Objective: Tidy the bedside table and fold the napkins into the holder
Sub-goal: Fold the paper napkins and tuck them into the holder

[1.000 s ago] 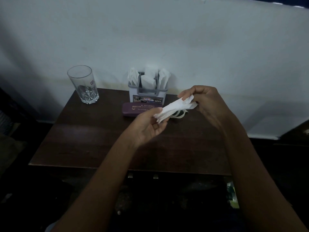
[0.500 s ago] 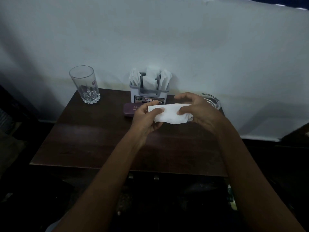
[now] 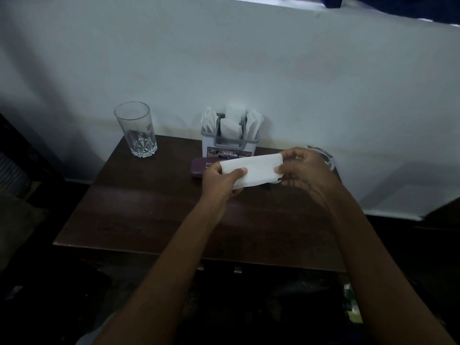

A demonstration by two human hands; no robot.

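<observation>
Left grip (image 3: pixel 219 181) pinches the white napkin (image 3: pixel 257 170) at its left end, thumb on top. It stretches flat above the counter (image 3: pixel 149 207), just near of the holder (image 3: pixel 229 145). At its right end, the right grip (image 3: pixel 305 170) pinches it.

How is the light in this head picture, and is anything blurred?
Head view: dim, bluish light; the white napkin, pinched by the left hand and right hand, is brightest; a soft sheen crosses the dark table; the holder label is too soft to read; under the table is nearly black.

glass (image 3: pixel 135 129) far left, holder (image 3: pixel 230 143) behind
</observation>
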